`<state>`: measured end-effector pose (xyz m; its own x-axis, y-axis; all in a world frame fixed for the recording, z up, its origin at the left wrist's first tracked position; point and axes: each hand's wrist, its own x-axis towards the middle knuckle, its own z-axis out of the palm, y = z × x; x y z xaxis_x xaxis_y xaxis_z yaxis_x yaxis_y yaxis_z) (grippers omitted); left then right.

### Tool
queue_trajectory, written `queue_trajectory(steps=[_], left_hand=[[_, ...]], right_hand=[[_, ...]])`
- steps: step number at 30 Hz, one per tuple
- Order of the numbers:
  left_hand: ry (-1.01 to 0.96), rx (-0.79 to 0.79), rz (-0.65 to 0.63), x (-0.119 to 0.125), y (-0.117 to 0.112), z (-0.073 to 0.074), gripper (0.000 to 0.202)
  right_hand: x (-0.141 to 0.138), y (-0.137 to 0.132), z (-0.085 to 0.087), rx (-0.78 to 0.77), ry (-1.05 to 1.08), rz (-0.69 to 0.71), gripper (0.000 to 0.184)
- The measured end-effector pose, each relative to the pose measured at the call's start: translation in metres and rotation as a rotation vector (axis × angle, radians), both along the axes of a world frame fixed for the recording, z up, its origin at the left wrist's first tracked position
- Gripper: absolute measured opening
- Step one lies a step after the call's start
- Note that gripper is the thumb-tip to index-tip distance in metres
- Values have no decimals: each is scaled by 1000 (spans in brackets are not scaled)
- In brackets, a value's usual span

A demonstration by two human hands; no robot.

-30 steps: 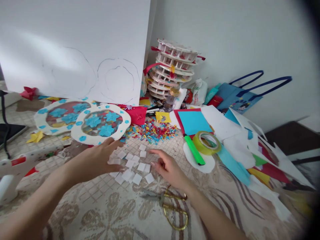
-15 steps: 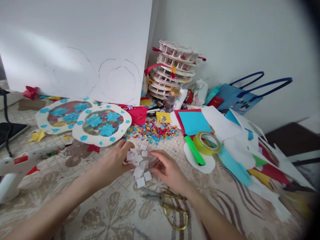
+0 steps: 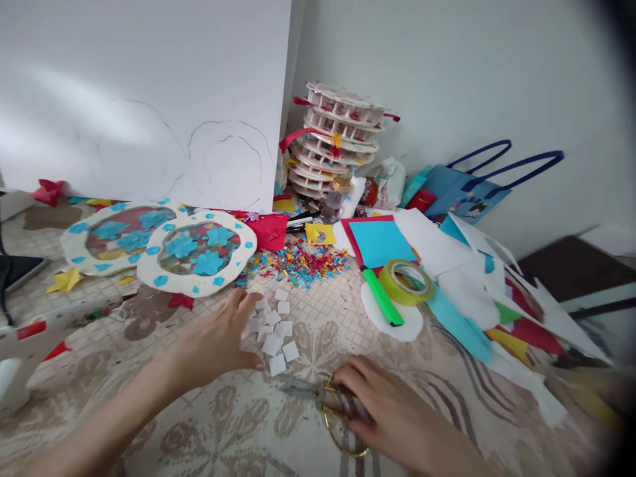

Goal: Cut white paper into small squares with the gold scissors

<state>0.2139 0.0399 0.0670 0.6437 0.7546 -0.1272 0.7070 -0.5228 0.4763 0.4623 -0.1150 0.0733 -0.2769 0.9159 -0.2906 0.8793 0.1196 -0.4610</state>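
A loose pile of small white paper squares (image 3: 272,344) lies on the patterned cloth in front of me. My left hand (image 3: 223,341) is open at the pile's left side, thumb and fingers spread apart around its edge. To the right of and below the squares rests a pair of scissors (image 3: 311,392) with gold-coloured handles, its blades pointing left. My right hand (image 3: 382,404) is over the scissors, fingers curled about the handles, which it partly hides. The scissors still lie on the cloth.
Two white rings with blue paper flowers (image 3: 196,286) overlap at left, above a glue gun (image 3: 30,338). Coloured paper shreds (image 3: 303,265) lie beyond the pile. At right are a green cutter (image 3: 382,298), a tape roll (image 3: 424,288) and paper scraps. A tiered white model (image 3: 342,126) stands behind.
My right hand has left the paper squares and come down toward me onto the scissors' handles. My left hand has shifted slightly left and its fingers have spread wider. The view has turned slightly.
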Motion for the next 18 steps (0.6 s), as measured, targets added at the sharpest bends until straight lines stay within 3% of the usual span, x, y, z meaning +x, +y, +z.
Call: queue_trajectory(steps=[5, 8, 12, 18], left_hand=[[-47, 69, 8, 4, 1, -20, 59], [-97, 109, 6, 4, 5, -28, 47], [-165, 93, 33, 7, 7, -24, 27], [-229, 105, 76, 11, 7, -15, 12]], right_hand=[[-5, -14, -5, 8, -39, -38, 49], [6, -16, -2, 18, -1, -85, 48], [36, -10, -3, 129, 2, -266, 40], [66, 5, -28, 393, -135, -419, 23]])
